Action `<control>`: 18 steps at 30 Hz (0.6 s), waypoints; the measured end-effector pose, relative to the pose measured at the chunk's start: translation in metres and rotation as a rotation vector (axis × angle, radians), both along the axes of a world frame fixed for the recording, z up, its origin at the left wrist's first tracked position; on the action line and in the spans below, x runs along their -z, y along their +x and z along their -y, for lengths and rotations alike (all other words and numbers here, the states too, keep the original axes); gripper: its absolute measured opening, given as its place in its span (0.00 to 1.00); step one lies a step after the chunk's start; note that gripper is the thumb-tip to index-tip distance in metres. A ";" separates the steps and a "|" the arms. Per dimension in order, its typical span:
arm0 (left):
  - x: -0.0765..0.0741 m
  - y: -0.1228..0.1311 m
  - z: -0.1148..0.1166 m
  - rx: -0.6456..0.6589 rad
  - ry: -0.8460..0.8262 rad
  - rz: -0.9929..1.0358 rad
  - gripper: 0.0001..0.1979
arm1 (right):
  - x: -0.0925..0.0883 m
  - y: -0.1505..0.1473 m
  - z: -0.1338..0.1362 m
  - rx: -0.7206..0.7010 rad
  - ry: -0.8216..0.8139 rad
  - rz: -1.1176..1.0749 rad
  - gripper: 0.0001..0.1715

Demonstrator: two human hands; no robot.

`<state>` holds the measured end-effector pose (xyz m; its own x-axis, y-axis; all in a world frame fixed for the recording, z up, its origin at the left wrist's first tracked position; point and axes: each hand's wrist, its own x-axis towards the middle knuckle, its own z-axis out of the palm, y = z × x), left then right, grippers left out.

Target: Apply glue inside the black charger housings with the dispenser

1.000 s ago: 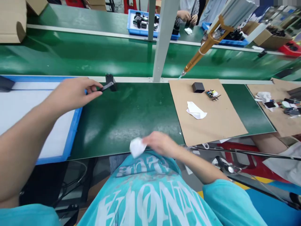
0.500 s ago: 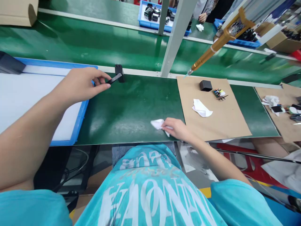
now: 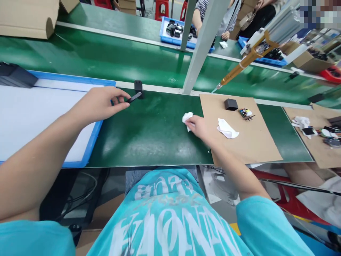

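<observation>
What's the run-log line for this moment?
left hand: holds slim black tool, tip near black adapter-like block | right hand: holds white tissue over green bench | cardboard sheet: black box, circuit board, white paper

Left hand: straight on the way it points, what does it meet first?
Likely the small black block; the held slim dark piece overlaps it in view, so depth and contact are unclear.

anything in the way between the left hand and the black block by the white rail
Only the thin dark piece that the left hand holds: its tip overlaps the black block in this view, though whether they touch I cannot tell. Nothing else visible stands between hand and block.
</observation>
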<state>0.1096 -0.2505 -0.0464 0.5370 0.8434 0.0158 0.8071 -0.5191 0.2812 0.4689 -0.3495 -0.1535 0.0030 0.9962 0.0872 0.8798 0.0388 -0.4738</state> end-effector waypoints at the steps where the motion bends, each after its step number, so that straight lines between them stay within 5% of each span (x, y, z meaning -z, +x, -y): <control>1: 0.000 -0.001 0.001 0.007 0.005 -0.001 0.17 | 0.000 -0.003 -0.004 -0.021 -0.014 0.003 0.08; 11: 0.004 -0.011 0.005 0.013 -0.006 0.072 0.17 | -0.007 0.000 -0.023 -0.057 -0.037 0.046 0.08; 18: 0.018 -0.007 0.001 0.035 -0.038 0.077 0.18 | -0.005 -0.063 -0.046 -0.215 -0.029 0.051 0.06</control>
<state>0.1023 -0.2513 -0.0644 0.5646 0.8250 0.0265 0.7639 -0.5344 0.3617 0.4057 -0.3035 -0.1488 -0.2134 0.9755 0.0534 0.8755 0.2152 -0.4326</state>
